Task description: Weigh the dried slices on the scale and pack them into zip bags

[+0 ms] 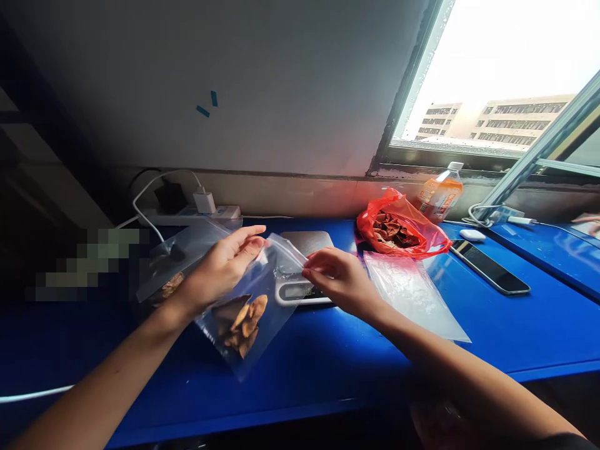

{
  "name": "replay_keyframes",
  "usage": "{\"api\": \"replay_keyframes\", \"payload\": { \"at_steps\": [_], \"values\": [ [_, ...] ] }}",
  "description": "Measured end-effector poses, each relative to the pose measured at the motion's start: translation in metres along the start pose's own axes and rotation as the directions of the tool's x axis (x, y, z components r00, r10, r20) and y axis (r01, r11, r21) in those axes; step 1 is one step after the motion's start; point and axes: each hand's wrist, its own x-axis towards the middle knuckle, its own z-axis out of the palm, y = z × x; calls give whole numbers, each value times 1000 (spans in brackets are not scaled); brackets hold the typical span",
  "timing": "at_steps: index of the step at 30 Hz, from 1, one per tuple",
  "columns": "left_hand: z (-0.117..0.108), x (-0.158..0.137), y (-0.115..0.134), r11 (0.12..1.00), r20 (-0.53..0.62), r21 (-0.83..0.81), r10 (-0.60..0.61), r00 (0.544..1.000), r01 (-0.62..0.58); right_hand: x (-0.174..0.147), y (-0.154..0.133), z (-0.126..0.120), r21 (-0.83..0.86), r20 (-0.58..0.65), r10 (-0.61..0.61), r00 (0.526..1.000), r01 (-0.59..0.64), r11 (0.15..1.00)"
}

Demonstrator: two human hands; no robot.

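A clear zip-lock bag (276, 312) with brown dried slices (246, 322) in its lower part hangs tilted above the blue table. My right hand (342, 278) pinches the bag's upper right edge between thumb and fingers. At the other end of the zip strip, my left hand (222, 265) has its thumb and fingers close together on the bag's top edge; its palm side is partly hidden. Behind the bag stands a white kitchen scale (304, 294) with a grey plate, partly covered by the bag and my right hand. Another clear bag (159, 265) with dried slices lies left of my left hand.
At the back right, a red plastic bag (398, 240) holds more dried slices, with an orange drink bottle (440, 194) behind it. Flat clear bags (417, 297) lie before it. A phone (490, 267) and white earbud case (472, 235) sit farther right. A power strip (225, 214) lies along the wall.
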Motion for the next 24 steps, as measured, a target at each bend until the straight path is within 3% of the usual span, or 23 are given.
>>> {"api": "replay_keyframes", "payload": {
  "at_steps": [2, 6, 12, 16, 19, 22, 24],
  "values": [
    [-3, 0, 7, 991, 30, -54, -120, 992, 121, -3, -1, 3, 88, -6, 12, 1000, -11, 996],
    [-7, 0, 17, 933, 117, -90, -337, 934, 348, -6, -3, 10, 125, -95, -32, 995, 44, 991],
    [-11, 3, 15, 878, 191, -161, -421, 887, 451, -5, -5, 13, 168, -225, -67, 972, 106, 980],
    [-13, 6, 9, 877, 176, -197, -408, 896, 438, -4, -4, 9, 144, -230, -62, 971, 97, 985],
    [-14, 13, 8, 916, 157, -124, -362, 919, 382, 3, -6, 1, 58, -127, -34, 991, 42, 997],
    [-10, 19, 16, 970, 123, 111, -229, 966, 216, 17, -13, -9, -101, 60, 12, 998, -5, 995],
    [-4, 21, 27, 933, 74, 354, -92, 993, 60, 31, -20, -14, -168, 141, 13, 990, 11, 986]
  ]
}}
